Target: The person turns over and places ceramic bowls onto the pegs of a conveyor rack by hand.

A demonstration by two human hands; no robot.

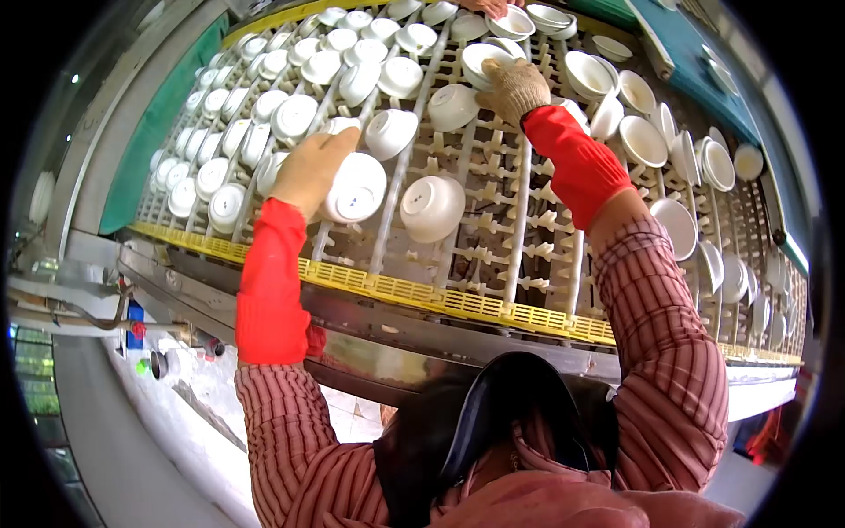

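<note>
My left hand [315, 169], in a tan glove, has its fingers together against an upside-down white bowl [356, 188] near the front of the pegged conveyor. My right hand [518, 88], in a knitted glove, grips the rim of a white bowl [482, 63] farther back. Between my hands lie a white bowl [452, 107] and another [392, 134], both tipped. Closer to the front edge, a deeper bowl [432, 209] rests on the pegs. Red cuffs cover both wrists.
Many upside-down bowls [294, 117] fill the conveyor's left side. Tilted bowls [643, 141] stand in rows on the right. A yellow edge strip [449, 300] runs along the front. Another person's hand [487, 7] reaches in at the top. A blue-green panel [695, 66] borders the right.
</note>
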